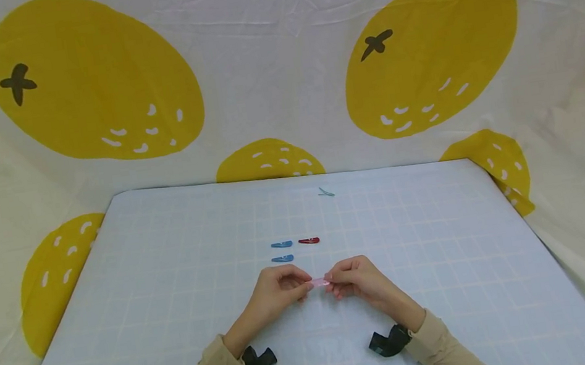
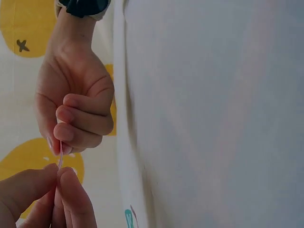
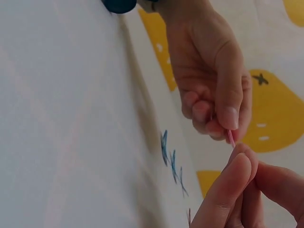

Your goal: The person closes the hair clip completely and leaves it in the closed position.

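Observation:
Between both hands, just above the table, is a pink hair clip, seen edge-on as a thin strip in the right wrist view. My left hand pinches one end with thumb and forefinger. The other end is pinched by my right hand in the same way. Fingertips cover both ends of the clip. Beyond the hands lie two blue snap hair clips, the farther one above the nearer one. A red snap hair clip rests to the right of the farther blue one.
A teal hair clip, spread into a Y shape, lies near the back edge of the table. The table has a pale cover with a faint grid. Behind it hangs a white cloth printed with big yellow fruit.

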{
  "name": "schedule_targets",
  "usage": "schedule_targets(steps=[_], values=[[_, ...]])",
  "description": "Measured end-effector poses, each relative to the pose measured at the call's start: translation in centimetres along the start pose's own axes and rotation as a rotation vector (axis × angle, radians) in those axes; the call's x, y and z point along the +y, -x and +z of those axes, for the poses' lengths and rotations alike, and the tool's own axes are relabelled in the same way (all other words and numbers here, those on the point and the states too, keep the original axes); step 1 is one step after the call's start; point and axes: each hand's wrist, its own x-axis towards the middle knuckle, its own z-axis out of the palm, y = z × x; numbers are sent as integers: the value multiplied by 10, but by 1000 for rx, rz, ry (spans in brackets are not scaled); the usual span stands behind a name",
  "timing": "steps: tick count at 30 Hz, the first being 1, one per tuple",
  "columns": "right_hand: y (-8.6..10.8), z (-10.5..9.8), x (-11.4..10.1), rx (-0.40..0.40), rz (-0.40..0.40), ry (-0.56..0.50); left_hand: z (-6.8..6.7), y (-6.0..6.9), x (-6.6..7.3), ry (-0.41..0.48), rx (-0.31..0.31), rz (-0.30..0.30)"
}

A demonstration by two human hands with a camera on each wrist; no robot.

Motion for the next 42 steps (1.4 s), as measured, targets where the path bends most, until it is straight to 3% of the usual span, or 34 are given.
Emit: schedule_targets(steps=[10,18,23,36,42], values=[[-5,-1,-2,50,20,4,-3,-7,3,-67,43,80],[-9,0,-8,73,-6,22,-4,-13,10,-177,91,115],[-12,1,-11,113,-18,41,-6,-17,11,-236,117,180],[-21,0,-17,194,-83,56,-9,-28,16,-272,137,274],[-27,-2,-22,215,-97,40,-11,-37,19,-342,170,336]])
